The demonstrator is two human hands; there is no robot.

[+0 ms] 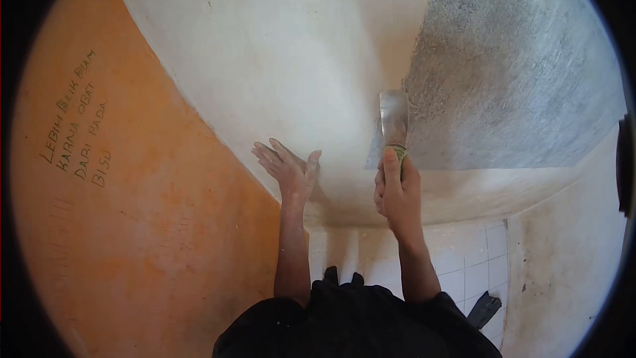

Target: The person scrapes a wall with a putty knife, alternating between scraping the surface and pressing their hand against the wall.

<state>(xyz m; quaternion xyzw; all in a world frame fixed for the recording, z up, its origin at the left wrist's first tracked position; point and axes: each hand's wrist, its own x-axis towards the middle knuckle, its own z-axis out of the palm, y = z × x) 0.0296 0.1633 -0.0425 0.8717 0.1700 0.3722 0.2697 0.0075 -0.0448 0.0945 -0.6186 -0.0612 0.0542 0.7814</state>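
Observation:
My right hand [400, 192] is wrapped round the handle of a putty knife [395, 116], thumb along the handle. Its wide metal blade points up the wall and overlaps the border between the smooth white wall [291, 40] and a rough grey patch [503, 59]. To the left, my left hand [288, 171] is held up against the white wall with its fingers spread and nothing in it. Pale dust coats its fingers.
An orange wall [146, 245] with handwriting [76, 119] meets the white wall at left. Below lies a white tiled floor [464, 262] with a dark object [484, 310] on it. Another stained pale wall [563, 252] stands at right, a black item [624, 166] at its edge.

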